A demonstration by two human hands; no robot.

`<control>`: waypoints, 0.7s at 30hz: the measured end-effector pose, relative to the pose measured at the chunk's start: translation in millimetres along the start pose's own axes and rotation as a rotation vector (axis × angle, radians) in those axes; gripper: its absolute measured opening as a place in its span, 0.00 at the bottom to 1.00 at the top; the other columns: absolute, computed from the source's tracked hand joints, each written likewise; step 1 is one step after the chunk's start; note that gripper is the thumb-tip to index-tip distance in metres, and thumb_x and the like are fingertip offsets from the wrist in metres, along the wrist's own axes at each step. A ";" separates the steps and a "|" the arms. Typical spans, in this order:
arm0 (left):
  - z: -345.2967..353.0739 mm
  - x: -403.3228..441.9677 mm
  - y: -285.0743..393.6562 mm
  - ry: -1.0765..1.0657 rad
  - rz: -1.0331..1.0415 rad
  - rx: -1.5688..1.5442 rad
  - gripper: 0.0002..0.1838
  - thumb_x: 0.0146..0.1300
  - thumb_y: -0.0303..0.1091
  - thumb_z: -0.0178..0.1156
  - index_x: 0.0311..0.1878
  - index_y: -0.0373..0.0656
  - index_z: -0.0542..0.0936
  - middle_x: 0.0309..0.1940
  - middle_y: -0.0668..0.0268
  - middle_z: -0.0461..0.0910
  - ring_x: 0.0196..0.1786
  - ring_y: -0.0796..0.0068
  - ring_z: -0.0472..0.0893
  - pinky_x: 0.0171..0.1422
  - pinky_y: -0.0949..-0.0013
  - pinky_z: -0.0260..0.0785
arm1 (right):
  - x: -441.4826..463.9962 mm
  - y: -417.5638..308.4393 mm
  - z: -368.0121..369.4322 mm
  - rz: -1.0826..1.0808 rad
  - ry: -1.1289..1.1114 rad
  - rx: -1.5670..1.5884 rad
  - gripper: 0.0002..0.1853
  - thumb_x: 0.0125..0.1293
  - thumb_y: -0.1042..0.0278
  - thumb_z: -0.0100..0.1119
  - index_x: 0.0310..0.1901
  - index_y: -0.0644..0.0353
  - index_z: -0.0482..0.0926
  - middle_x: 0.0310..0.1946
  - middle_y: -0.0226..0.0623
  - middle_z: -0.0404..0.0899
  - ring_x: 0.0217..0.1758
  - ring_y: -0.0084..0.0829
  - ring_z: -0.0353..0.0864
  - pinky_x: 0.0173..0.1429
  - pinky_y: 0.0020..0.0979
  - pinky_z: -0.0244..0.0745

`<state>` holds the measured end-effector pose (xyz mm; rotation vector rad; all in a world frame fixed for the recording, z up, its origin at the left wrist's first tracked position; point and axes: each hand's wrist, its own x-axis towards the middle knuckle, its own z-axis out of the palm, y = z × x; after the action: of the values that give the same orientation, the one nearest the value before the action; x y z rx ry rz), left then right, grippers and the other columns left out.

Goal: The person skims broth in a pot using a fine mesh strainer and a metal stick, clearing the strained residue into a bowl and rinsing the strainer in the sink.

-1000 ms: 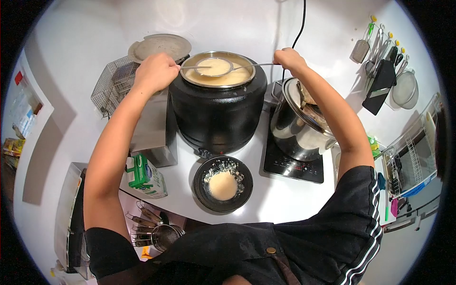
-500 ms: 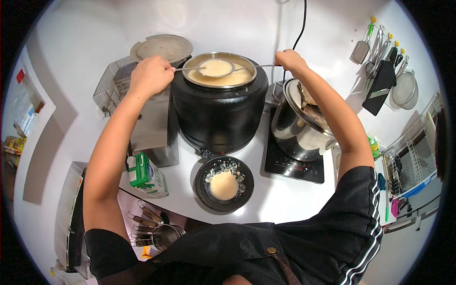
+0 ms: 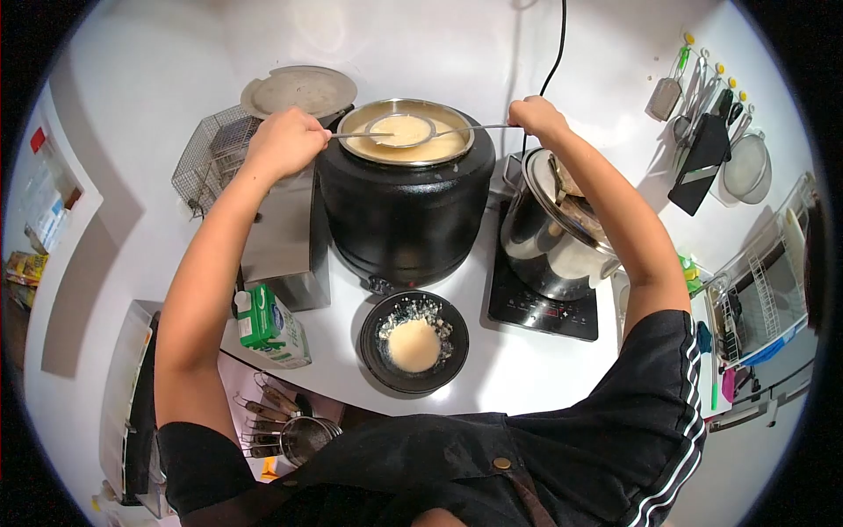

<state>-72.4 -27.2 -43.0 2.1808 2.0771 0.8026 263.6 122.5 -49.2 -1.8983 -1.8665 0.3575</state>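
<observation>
My right hand (image 3: 537, 119) is closed on the long thin handle of a round strainer (image 3: 414, 140). The strainer hangs over the open top of a black soup warmer (image 3: 404, 215), low at the pale creamy liquid (image 3: 448, 147) in its metal pot; I cannot tell whether its mesh dips in. More of that liquid lies inside the strainer. On the other side, my left hand (image 3: 288, 140) grips a thin metal utensil (image 3: 360, 135) whose far end reaches into the strainer. That end is too unclear to name the utensil.
A black bowl (image 3: 376, 364) of creamy liquid and white crumbs sits in front of the warmer. Left of it stands a green-and-white carton (image 3: 274, 327). To the right, a steel pot (image 3: 544, 255) rests on an induction cooker (image 3: 549, 318). Utensils (image 3: 702, 132) hang on the right wall.
My left hand has shifted slightly right and down, and the utensil's tip lies farther right inside the strainer. The strainer and my right hand stay nearly where they were.
</observation>
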 end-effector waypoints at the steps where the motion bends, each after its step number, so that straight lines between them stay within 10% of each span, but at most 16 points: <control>1: -1.2 -0.4 1.5 -0.012 0.010 -0.004 0.12 0.49 0.41 0.55 0.24 0.42 0.82 0.22 0.54 0.77 0.31 0.56 0.77 0.37 0.60 0.67 | 0.1 0.5 -0.1 0.000 0.000 0.000 0.17 0.41 0.56 0.49 0.28 0.58 0.80 0.26 0.40 0.77 0.31 0.36 0.75 0.34 0.32 0.67; 21: 3.6 8.1 31.5 0.041 0.011 0.192 0.13 0.50 0.40 0.53 0.31 0.43 0.82 0.31 0.54 0.79 0.38 0.52 0.77 0.42 0.55 0.69 | 3.3 0.2 -1.3 -0.064 0.000 0.064 0.16 0.42 0.56 0.48 0.27 0.58 0.80 0.20 0.37 0.74 0.23 0.33 0.71 0.27 0.31 0.63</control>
<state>-42.0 -21.9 -32.0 2.2883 2.2508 0.6808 264.6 125.6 -47.8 -1.7922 -1.8886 0.3921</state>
